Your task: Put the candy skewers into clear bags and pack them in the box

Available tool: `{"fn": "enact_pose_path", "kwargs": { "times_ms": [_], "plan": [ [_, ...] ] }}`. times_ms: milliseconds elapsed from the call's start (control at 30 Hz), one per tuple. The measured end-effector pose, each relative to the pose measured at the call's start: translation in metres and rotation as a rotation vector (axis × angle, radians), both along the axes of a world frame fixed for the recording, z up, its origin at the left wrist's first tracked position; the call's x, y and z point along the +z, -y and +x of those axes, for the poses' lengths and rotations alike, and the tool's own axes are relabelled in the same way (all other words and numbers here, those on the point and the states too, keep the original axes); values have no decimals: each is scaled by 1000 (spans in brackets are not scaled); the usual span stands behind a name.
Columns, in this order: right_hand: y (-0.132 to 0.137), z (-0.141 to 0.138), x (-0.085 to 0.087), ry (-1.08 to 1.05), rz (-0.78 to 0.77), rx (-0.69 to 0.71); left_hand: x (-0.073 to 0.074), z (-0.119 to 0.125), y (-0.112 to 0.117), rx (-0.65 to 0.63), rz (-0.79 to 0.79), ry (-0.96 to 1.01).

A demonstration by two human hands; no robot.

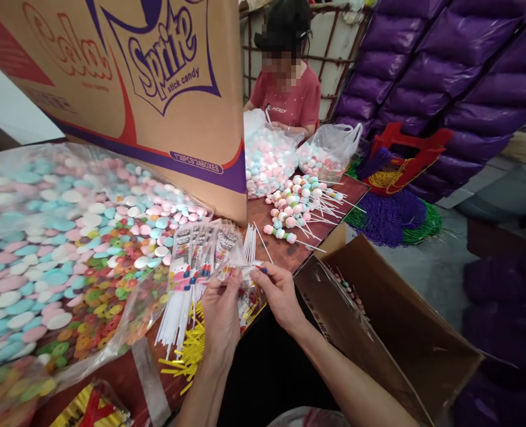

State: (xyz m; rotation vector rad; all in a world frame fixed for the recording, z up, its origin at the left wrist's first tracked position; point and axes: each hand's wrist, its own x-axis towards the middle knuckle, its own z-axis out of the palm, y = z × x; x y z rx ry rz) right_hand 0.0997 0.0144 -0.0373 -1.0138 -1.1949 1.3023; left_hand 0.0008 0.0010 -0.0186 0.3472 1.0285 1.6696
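Observation:
My left hand (220, 303) and my right hand (281, 295) pinch a small clear printed plastic bag (238, 260) between them, over the table's front edge. Whether anything is inside the bag is too hard to make out. Just left of it lie flat printed candy bags (203, 246) in an overlapping row. Below these are white sticks (178, 314) and a bunch of yellow twist ties (189, 350), partly behind my left wrist. More white sticks (249, 242) lie beyond my fingers. Candy skewers (292, 207) in pink, white and blue are piled on the table farther back.
A large plastic sheet of loose candies (58, 261) covers the left. Behind it stands a tall carton (165, 107). An open cardboard box (405, 320) sits at the lower right. Across the table a person (289, 89) sits behind candy bags (269, 157). A red stool (405, 154) stands beyond.

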Motion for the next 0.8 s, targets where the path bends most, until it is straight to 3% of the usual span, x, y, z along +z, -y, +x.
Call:
{"fn": "enact_pose_path", "kwargs": {
  "times_ms": [167,333,467,667,800],
  "plan": [
    [-9,3,-7,94,3,-3,-1,-3,-3,31,-56,38],
    [-6,18,-1,483,177,90,-2,-12,-7,160,-63,-15],
    [-3,39,-1,627,319,225,1,-23,-9,236,3,-33],
    [-1,46,-19,774,503,132,-1,-44,-8,304,36,-8],
    [-10,36,-14,964,531,188,-3,-61,-4,365,59,-51]
  ]
}}
